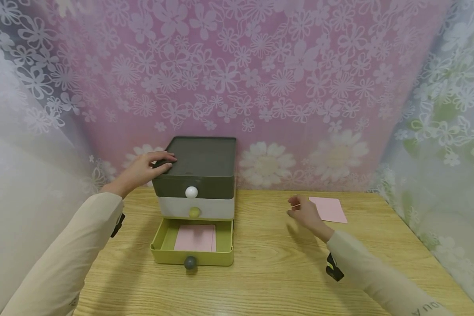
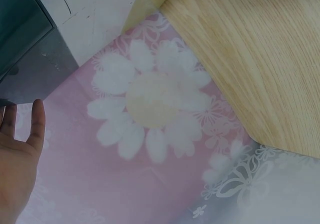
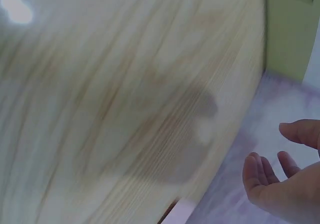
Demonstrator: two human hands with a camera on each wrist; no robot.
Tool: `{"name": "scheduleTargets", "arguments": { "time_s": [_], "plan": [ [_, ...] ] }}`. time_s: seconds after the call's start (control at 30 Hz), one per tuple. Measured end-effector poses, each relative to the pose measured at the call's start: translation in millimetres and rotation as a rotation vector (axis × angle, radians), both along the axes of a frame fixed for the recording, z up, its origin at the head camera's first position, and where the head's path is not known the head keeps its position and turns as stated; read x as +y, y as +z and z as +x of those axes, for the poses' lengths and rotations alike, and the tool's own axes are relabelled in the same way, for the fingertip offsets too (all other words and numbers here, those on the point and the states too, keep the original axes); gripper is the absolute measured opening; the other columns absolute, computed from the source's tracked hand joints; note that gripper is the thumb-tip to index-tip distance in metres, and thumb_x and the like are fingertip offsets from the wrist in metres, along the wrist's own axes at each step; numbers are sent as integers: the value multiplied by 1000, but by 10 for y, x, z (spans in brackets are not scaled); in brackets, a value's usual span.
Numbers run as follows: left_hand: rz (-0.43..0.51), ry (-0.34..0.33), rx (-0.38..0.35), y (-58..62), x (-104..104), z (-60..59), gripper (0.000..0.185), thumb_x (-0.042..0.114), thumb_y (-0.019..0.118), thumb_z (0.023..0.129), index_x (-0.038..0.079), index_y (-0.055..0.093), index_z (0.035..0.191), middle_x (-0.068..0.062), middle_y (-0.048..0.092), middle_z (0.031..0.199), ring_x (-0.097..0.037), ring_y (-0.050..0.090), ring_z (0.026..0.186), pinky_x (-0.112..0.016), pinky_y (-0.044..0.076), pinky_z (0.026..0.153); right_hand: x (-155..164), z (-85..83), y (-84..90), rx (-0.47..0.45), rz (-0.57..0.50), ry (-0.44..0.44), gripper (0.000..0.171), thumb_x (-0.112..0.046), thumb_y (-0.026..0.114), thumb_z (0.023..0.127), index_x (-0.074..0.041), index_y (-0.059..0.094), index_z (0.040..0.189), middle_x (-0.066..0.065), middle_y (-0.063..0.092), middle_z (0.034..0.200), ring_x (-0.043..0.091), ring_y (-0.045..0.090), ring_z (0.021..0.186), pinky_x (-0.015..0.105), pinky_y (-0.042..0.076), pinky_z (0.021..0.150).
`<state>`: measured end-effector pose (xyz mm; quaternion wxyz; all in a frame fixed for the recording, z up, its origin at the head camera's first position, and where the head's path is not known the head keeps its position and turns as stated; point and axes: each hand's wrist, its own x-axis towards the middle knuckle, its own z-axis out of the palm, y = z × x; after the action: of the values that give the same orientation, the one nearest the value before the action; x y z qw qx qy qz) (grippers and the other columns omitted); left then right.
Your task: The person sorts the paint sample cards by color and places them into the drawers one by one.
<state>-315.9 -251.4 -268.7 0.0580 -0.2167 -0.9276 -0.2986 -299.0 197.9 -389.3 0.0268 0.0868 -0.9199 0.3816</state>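
Note:
A small desktop drawer unit has a dark grey top section, a white middle drawer and a green bottom drawer. The bottom one is pulled out, and pink paper sheets lie inside it. My left hand rests on the left edge of the dark top; in the left wrist view its fingers touch the box side. Over the table to the right, my right hand hovers with loosely bent fingers and holds nothing. Just beyond it lies a pink sheet of paper.
The wood-grain table ends at a pink flowered cloth backdrop. A pale flowered curtain hangs along the right side. Round knobs stick out from the drawer fronts, including a dark knob on the lowest.

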Motion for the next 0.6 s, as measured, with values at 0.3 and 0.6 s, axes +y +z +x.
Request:
{"name": "scheduleTargets", "arguments": {
  "time_s": [0.3, 0.6],
  "plan": [
    [2, 3, 1, -6, -3, -4, 37, 34, 49, 94, 14, 57, 124, -9, 43, 140, -32, 27, 136, -57, 31, 100, 694, -190, -80, 25, 106, -128, 45, -10, 61, 85, 13, 44, 120, 35, 47, 116, 46, 50, 104, 49, 47, 82],
    [-3, 8, 6, -4, 3, 7, 37, 33, 49, 94, 14, 57, 124, -8, 44, 140, -31, 27, 136, -56, 31, 100, 1048, -255, -167, -66, 172, -159, 65, -16, 65, 83, 21, 33, 124, 43, 36, 120, 53, 37, 109, 57, 40, 85]
  ]
}}
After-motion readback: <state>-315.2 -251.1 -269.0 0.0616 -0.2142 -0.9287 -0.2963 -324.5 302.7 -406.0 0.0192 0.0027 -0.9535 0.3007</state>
